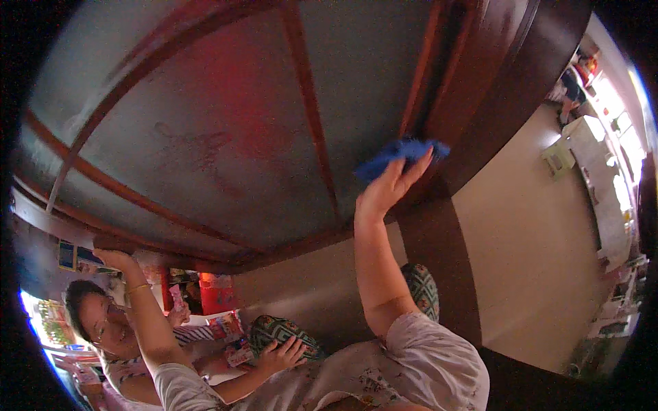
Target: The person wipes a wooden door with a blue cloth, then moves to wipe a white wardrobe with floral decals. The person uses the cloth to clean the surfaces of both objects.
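A blue cloth [401, 156] is held in my raised right hand [393, 182], pressed near the dark red wooden frame of a large door with frosted glass panes [195, 138]. The cloth lies by the panel's right edge, where a pane meets the wood. Out to the left, my left hand [115, 257] is raised at the lower wooden edge of the door, touching or gripping it; its fingers are partly hidden. Faint marks show on the large central pane.
A second person [103, 318] is close at my left, with a hand [282, 354] on my patterned knee. Red packages [216, 293] are behind. To the right, beyond a wide wooden post, are a tiled floor [529, 231], a small pale stool [558, 159] and a long counter by windows.
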`<action>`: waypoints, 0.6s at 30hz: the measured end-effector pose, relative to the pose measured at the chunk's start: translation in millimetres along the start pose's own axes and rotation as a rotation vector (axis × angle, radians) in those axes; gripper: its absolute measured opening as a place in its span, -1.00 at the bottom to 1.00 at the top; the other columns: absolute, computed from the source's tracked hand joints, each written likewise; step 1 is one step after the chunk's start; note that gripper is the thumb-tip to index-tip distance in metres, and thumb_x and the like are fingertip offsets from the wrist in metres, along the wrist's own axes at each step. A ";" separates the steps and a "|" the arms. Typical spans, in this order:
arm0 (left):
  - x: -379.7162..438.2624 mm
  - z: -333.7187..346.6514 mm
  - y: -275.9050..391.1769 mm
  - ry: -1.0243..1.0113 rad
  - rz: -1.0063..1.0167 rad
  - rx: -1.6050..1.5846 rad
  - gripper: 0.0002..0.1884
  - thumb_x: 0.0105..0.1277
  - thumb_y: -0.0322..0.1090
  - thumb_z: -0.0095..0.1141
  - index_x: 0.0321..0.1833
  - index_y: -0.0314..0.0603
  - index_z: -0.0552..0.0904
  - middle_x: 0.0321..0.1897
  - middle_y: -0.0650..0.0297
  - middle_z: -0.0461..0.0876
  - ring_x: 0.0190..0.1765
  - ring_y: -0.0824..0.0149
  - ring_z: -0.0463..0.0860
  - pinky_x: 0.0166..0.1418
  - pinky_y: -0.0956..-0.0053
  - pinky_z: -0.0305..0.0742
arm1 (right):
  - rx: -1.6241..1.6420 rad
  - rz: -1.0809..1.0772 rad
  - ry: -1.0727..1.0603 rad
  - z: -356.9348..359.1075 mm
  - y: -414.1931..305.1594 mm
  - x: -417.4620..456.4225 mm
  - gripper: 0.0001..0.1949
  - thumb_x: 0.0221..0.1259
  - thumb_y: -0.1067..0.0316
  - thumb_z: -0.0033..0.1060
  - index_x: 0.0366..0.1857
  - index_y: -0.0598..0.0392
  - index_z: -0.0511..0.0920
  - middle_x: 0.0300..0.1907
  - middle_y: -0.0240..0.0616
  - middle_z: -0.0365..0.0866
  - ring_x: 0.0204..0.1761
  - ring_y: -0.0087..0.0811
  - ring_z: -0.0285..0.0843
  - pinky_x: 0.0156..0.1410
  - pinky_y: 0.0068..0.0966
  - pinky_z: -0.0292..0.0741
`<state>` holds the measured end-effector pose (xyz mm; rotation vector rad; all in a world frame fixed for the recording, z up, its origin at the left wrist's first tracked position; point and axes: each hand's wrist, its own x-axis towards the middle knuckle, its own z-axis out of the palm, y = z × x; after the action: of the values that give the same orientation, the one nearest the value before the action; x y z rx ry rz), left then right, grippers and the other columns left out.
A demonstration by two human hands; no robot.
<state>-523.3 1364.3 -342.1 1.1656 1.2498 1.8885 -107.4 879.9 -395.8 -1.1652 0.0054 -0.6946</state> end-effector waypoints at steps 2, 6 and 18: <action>-59.6 29.3 25.5 -0.192 -0.128 -0.294 -0.35 0.51 0.18 -0.39 0.30 -0.27 0.43 0.27 0.12 0.43 0.25 0.06 0.45 0.38 0.24 0.30 | -0.192 -0.416 -0.045 22.9 -67.5 30.2 -0.40 0.36 0.34 0.00 0.44 0.23 0.11 0.49 0.04 0.02 0.50 -0.05 -0.02 0.54 -0.20 -0.06; -75.1 21.5 37.0 -0.207 -0.047 -0.283 -0.36 0.53 0.13 -0.38 0.29 -0.33 0.43 0.27 0.09 0.41 0.27 0.06 0.43 0.38 0.26 0.29 | -0.152 -1.091 -0.092 55.1 -119.9 105.2 -0.30 0.25 0.21 0.19 0.41 0.27 0.14 0.44 0.11 0.10 0.49 0.08 -0.02 0.52 -0.08 -0.03; -63.2 13.1 23.2 -0.120 0.182 -0.015 -0.33 0.54 0.11 -0.41 0.35 -0.43 0.34 0.35 -0.10 0.30 0.32 0.00 0.38 0.42 0.27 0.22 | -0.661 -0.927 -0.249 -48.3 61.9 20.4 -0.40 0.18 0.49 0.16 0.35 0.18 0.23 0.38 0.20 0.13 0.32 0.18 0.19 0.34 0.10 0.18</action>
<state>-483.5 1308.4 -340.2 1.4042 1.0949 1.9211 -77.4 842.4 -461.1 -1.9034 -0.5856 -1.4177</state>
